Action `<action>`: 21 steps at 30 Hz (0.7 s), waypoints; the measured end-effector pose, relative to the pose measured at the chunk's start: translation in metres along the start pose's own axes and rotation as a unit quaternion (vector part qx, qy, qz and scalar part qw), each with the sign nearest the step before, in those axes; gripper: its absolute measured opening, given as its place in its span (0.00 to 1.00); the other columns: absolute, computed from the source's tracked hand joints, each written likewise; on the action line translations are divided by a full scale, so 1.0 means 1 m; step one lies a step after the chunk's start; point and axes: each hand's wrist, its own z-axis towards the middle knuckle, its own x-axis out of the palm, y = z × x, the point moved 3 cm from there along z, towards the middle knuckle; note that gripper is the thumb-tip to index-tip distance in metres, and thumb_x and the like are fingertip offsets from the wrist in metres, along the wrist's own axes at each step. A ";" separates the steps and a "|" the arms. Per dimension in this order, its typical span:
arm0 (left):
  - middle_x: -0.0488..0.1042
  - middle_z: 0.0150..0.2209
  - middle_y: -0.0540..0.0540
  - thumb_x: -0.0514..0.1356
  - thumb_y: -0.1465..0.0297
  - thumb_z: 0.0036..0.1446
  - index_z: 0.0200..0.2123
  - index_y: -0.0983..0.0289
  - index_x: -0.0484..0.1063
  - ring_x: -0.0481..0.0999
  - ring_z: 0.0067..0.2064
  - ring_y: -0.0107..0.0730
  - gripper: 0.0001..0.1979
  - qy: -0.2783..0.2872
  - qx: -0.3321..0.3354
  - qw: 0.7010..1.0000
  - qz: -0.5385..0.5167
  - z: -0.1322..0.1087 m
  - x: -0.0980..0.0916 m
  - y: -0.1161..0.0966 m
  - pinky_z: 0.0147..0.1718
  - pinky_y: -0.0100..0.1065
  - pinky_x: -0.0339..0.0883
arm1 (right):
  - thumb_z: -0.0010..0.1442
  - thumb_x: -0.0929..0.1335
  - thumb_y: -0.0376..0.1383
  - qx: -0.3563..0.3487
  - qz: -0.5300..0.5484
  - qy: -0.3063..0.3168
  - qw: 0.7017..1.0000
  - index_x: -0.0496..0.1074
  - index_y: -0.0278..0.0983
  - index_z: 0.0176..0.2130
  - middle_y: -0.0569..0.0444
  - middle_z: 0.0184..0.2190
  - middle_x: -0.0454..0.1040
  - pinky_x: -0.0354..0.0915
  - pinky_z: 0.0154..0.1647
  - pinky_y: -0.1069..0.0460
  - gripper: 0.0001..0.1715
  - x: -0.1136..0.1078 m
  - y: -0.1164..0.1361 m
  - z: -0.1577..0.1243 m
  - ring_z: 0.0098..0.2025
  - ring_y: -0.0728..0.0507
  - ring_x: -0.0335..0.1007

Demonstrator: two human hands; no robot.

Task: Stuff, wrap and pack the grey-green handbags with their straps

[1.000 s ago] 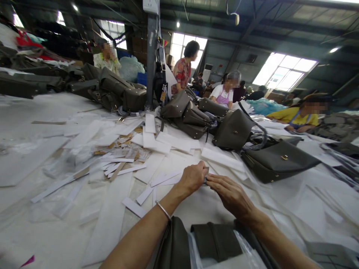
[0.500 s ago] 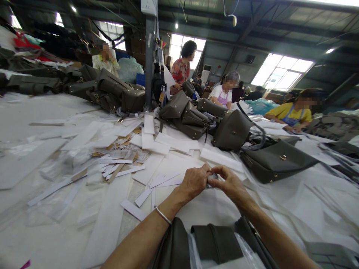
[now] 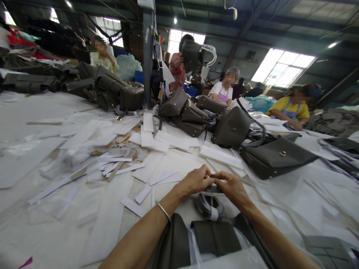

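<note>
Factory floor, long table under white sheeting [image 3: 47,112], strewn with white paper strips [image 3: 151,140]. Left hand [image 3: 196,180] and right hand [image 3: 231,188] met at centre, fingers [image 3: 221,176] pinched narrowly on a small dark item [image 3: 213,176], kind too small to tell. Coiled grey strap [image 3: 210,206] lay just below; olive-grey handbag [image 3: 276,157] rested right.

Workshop hall under a steel-truss roof [image 3: 283,18], with grey-green walls [image 3: 238,61]. A large bright window [image 3: 283,67] stands at right, a second window [image 3: 185,37] at rear. A steel column [image 3: 147,63] rises left of centre. A ceiling lamp [image 3: 175,20] is lit.
</note>
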 end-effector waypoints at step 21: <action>0.69 0.29 0.47 0.60 0.69 0.52 0.30 0.63 0.65 0.67 0.32 0.29 0.06 0.087 0.004 0.994 -0.063 0.007 0.007 0.014 0.29 0.28 0.56 | 0.54 0.68 0.32 -0.056 -0.217 0.247 0.943 0.65 0.41 0.39 0.61 0.26 0.71 0.54 0.30 0.52 0.12 0.003 0.017 -0.067 0.27 0.47 0.65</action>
